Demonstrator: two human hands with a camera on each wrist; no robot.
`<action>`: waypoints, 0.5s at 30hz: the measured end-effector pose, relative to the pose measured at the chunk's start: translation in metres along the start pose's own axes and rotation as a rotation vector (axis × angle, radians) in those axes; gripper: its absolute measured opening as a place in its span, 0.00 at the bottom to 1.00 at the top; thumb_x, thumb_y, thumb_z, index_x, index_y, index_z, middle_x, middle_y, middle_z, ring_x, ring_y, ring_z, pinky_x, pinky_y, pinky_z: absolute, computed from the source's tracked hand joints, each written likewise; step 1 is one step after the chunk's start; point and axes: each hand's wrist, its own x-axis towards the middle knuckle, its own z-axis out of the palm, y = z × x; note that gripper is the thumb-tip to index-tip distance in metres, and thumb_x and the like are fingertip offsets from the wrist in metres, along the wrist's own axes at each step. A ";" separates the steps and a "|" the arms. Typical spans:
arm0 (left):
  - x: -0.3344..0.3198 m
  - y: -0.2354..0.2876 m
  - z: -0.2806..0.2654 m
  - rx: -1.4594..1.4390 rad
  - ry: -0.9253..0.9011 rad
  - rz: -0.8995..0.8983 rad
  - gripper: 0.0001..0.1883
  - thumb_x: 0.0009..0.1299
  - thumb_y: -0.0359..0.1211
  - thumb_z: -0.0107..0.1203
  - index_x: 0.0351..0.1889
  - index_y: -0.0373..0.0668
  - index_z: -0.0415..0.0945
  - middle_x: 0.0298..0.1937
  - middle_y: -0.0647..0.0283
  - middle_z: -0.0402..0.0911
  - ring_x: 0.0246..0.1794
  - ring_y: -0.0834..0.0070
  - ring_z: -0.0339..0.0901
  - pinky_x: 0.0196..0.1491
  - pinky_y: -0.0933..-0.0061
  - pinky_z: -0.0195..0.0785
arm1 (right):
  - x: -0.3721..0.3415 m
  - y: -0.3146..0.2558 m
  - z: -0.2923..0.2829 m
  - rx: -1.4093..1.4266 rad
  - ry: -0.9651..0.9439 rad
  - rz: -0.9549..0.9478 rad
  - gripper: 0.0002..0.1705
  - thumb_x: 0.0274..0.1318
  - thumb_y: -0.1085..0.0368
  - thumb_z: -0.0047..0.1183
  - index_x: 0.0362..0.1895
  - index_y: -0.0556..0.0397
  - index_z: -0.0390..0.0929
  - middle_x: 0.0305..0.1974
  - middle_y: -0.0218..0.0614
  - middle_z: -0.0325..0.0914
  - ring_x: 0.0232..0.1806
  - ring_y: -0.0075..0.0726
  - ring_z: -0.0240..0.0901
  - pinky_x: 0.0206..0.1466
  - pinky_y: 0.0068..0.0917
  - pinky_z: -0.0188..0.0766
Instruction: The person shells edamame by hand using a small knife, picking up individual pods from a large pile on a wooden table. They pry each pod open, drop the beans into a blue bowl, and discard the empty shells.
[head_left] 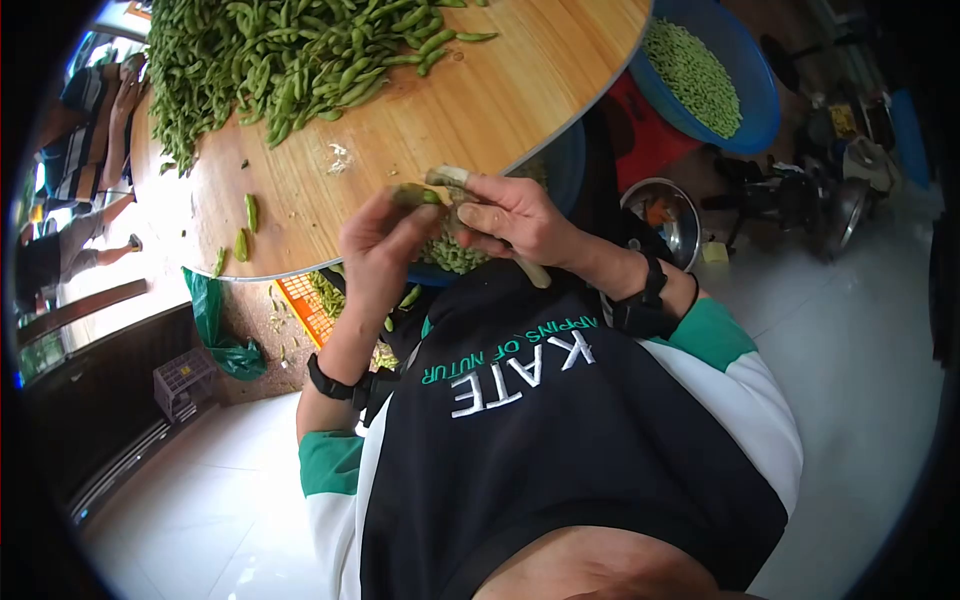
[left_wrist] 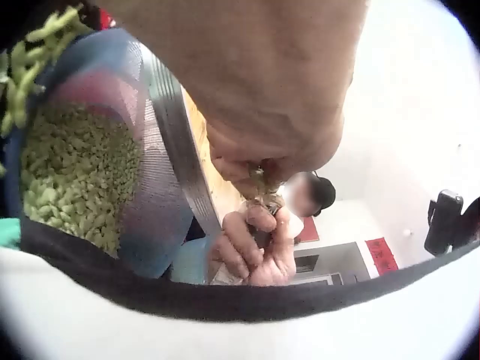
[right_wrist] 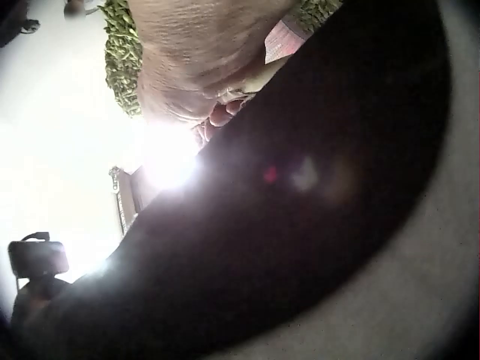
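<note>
In the head view my left hand point(head_left: 375, 235) pinches a green soybean pod point(head_left: 412, 194) between thumb and fingertips. My right hand point(head_left: 520, 215) meets it at the pod's end, its fingers curled round a slim tool whose pale handle point(head_left: 535, 272) sticks out below the palm; the working end is hidden. A light wrap point(head_left: 450, 175) covers a right fingertip. Beneath both hands, shelled beans point(head_left: 455, 256) show in a blue basin point(head_left: 568, 165), partly hidden. The left wrist view has the left hand point(left_wrist: 277, 82) close up, with the right hand's fingers point(left_wrist: 259, 251) against its fingertips.
A big heap of pods point(head_left: 290, 60) covers the far left of the round wooden table point(head_left: 480, 100). Loose pods point(head_left: 241, 245) lie near its edge. At right, another blue basin point(head_left: 762, 90) of beans stands by a red stool point(head_left: 645, 130). An orange crate point(head_left: 300, 300) sits below the table.
</note>
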 end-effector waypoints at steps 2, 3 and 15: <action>0.004 -0.002 0.007 -0.014 -0.001 0.008 0.07 0.67 0.24 0.56 0.42 0.36 0.78 0.31 0.70 0.79 0.26 0.87 0.71 0.30 0.88 0.63 | -0.001 -0.002 -0.003 -0.011 -0.028 0.013 0.26 0.68 0.64 0.40 0.68 0.57 0.59 0.29 0.29 0.71 0.18 0.13 0.56 0.20 0.13 0.54; 0.006 -0.004 0.007 -0.029 -0.020 0.010 0.07 0.67 0.25 0.56 0.42 0.35 0.78 0.30 0.70 0.79 0.26 0.88 0.70 0.29 0.88 0.62 | -0.002 -0.002 -0.005 -0.013 -0.048 0.013 0.26 0.68 0.64 0.40 0.68 0.57 0.59 0.29 0.29 0.71 0.18 0.13 0.56 0.20 0.13 0.54; 0.008 -0.016 0.019 -0.165 -0.028 0.040 0.09 0.69 0.25 0.54 0.46 0.36 0.75 0.37 0.68 0.79 0.35 0.85 0.74 0.39 0.83 0.68 | -0.006 0.001 -0.010 0.170 -0.042 0.025 0.26 0.67 0.66 0.42 0.68 0.52 0.59 0.28 0.27 0.71 0.17 0.13 0.54 0.19 0.12 0.53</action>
